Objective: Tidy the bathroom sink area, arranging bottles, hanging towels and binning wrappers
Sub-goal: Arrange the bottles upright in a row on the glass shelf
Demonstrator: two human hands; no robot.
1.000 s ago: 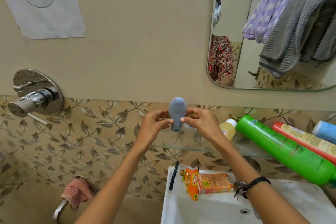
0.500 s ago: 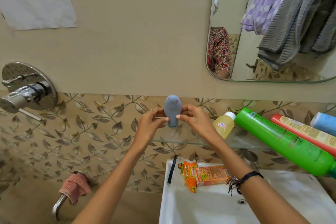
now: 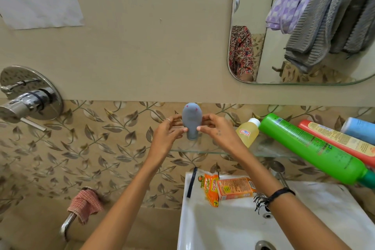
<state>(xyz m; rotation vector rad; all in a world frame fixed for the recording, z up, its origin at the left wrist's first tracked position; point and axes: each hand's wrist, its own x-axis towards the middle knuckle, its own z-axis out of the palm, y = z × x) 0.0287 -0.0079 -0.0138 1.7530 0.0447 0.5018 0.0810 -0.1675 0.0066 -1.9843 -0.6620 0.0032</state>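
pinching a grey tube (image 3: 191, 121) cap-down between left hand (image 3: 167, 135) and right hand (image 3: 218, 133), fingertips on either side, above the glass shelf (image 3: 263, 153).

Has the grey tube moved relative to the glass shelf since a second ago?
Cannot tell: the grey tube sits cap-down above the glass shelf as before; the camera tilted.

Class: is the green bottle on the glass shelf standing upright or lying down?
Lying down: the green bottle rests on its side along the glass shelf.
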